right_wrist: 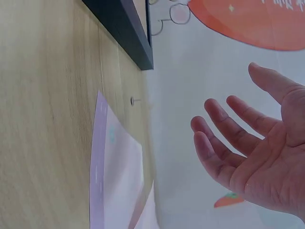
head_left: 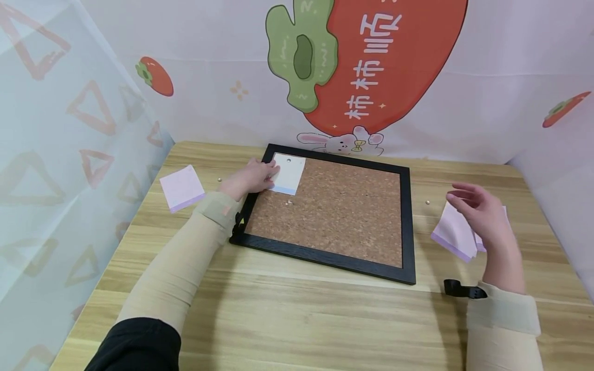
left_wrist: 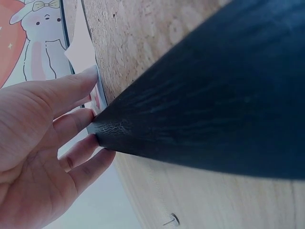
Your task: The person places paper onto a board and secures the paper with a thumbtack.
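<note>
At the far-left corner of the cork board, the white note should be light and easily creased, best held flat by its edges, where the left hand rests loosely spread, the relaxed right hand hanging empty toward the right edge of the surface.

PLACE: tabletop workspace, room type unclear | wood-grain table | cartoon-printed backdrop

A black frame edges the rectangular, speckled-brown cork board; its far-left corner bears a blue-banded white paper square.
</note>
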A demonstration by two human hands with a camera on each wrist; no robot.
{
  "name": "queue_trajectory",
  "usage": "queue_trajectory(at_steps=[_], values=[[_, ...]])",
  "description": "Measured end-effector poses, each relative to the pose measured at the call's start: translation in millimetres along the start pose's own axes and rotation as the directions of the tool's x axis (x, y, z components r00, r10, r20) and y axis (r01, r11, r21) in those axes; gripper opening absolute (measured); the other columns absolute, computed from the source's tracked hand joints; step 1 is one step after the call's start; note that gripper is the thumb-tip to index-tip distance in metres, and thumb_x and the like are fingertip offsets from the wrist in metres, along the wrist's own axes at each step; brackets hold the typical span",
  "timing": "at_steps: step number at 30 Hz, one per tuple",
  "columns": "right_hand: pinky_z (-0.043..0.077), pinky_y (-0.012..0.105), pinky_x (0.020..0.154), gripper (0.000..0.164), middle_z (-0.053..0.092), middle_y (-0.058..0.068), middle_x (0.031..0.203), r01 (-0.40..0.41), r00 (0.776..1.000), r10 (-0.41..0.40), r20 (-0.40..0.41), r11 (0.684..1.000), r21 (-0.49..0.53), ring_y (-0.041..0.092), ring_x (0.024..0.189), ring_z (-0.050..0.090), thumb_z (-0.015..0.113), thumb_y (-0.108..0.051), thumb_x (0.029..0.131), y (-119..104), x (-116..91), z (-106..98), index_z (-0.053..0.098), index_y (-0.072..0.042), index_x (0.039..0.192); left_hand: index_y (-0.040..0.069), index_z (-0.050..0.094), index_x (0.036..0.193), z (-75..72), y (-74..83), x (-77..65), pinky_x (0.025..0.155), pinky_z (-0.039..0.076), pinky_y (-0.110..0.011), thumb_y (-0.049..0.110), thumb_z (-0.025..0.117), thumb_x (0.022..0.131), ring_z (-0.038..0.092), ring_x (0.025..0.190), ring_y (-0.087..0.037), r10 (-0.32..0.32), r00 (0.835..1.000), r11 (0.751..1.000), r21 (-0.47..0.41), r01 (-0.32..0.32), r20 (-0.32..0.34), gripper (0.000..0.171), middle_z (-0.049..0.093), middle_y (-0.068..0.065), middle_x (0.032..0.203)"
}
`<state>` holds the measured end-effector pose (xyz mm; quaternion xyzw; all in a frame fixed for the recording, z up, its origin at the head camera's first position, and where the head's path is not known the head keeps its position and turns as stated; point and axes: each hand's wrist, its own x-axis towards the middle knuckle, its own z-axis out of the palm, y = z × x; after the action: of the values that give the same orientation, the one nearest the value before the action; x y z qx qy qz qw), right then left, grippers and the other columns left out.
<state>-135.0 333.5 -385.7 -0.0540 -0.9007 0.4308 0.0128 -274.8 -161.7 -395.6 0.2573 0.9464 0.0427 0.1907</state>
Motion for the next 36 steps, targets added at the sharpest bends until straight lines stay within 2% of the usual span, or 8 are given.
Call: queue_trajectory(at_steps=[5,11,14,17,21,24,26,36], values=[[0.049,0.003,0.070,0.021,0.060,-0.037,0.094,-0.050,0.998,0.054,-0.022,0.983,0.179,-0.018,0.085,0.057,0.062,-0.025,0.099,12,-2,-10,0.055,-0.038,0.115,0.006,0.036,0.154,0.8,-0.8,0.0,0.123,0.021,-0.056,0.020,0.057,0.102,0.041,0.139,-0.049,0.004,1.000,1.000,-0.008,-0.005,-0.015,0.058,0.025,-0.020,0.163],[0.050,0.004,0.068,0.021,0.065,-0.033,0.091,-0.102,0.992,0.119,-0.038,0.946,0.309,-0.015,0.081,0.062,0.062,-0.020,0.099,27,-7,-25,0.056,-0.038,0.109,0.009,0.035,0.155,1.1,-0.7,-1.5,0.114,0.033,-0.052,0.020,0.057,0.102,0.042,0.131,-0.045,-0.028,0.999,0.999,-0.042,0.028,-0.019,0.059,0.023,-0.015,0.164],[0.048,0.003,0.067,0.021,0.059,-0.039,0.088,-0.137,0.986,0.155,-0.067,0.967,0.217,-0.019,0.079,0.057,0.061,-0.024,0.099,35,-10,-32,0.055,-0.039,0.112,0.009,0.034,0.155,1.8,-0.9,-1.7,0.111,0.035,-0.051,0.020,0.057,0.102,0.041,0.128,-0.045,-0.039,0.999,0.998,-0.049,0.038,-0.013,0.059,0.022,-0.014,0.165],[0.042,0.003,0.067,0.037,0.051,-0.042,0.091,-0.191,0.976,0.194,-0.099,0.981,0.035,-0.022,0.081,0.048,0.059,-0.036,0.099,43,-12,-39,0.056,-0.026,0.135,0.009,0.034,0.155,2.3,-1.3,-1.1,0.117,0.031,-0.054,0.020,0.057,0.102,0.040,0.134,-0.047,-0.034,0.999,0.998,-0.044,0.033,-0.015,0.059,0.022,-0.014,0.165],[0.046,0.027,0.085,0.076,0.065,0.000,0.127,-0.271,0.961,0.252,-0.112,0.940,-0.207,0.016,0.113,0.058,0.053,-0.049,0.099,49,-14,-43,0.033,0.000,0.153,0.009,0.034,0.155,2.6,-1.5,-0.2,0.118,0.029,-0.054,0.020,0.057,0.102,0.039,0.135,-0.046,-0.035,0.999,0.998,-0.050,0.034,-0.018,0.060,0.022,-0.014,0.165],[0.042,0.058,0.092,0.081,0.040,0.036,0.147,-0.303,0.953,0.288,-0.092,0.908,-0.289,0.053,0.130,0.039,0.051,-0.049,0.099,52,-15,-45,0.027,0.005,0.153,0.009,0.033,0.156,2.0,-1.5,-0.7,0.118,0.030,-0.053,0.020,0.057,0.102,0.038,0.135,-0.045,-0.042,0.999,0.997,-0.058,0.041,-0.016,0.060,0.021,-0.013,0.165],[0.035,0.069,0.096,0.084,0.035,0.040,0.149,-0.323,0.946,0.314,-0.079,0.893,-0.314,0.058,0.131,0.034,0.051,-0.050,0.100,55,-15,-46,0.023,0.008,0.153,0.009,0.033,0.156,1.6,-1.7,-1.2,0.120,0.028,-0.053,0.020,0.057,0.102,0.038,0.136,-0.044,-0.042,0.999,0.997,-0.058,0.041,-0.013,0.060,0.021,-0.013,0.165],[0.028,0.072,0.106,0.095,0.020,0.044,0.151,-0.388,0.915,0.398,-0.064,0.827,-0.406,0.065,0.135,0.022,0.056,-0.049,0.096,68,-19,-53,0.013,0.016,0.151,0.009,0.032,0.156,0.2,-0.9,-1.9,0.120,0.028,-0.053,0.020,0.056,0.103,0.028,0.146,-0.047,-0.048,0.999,0.996,-0.072,0.048,0.003,0.060,0.019,-0.013,0.166]])
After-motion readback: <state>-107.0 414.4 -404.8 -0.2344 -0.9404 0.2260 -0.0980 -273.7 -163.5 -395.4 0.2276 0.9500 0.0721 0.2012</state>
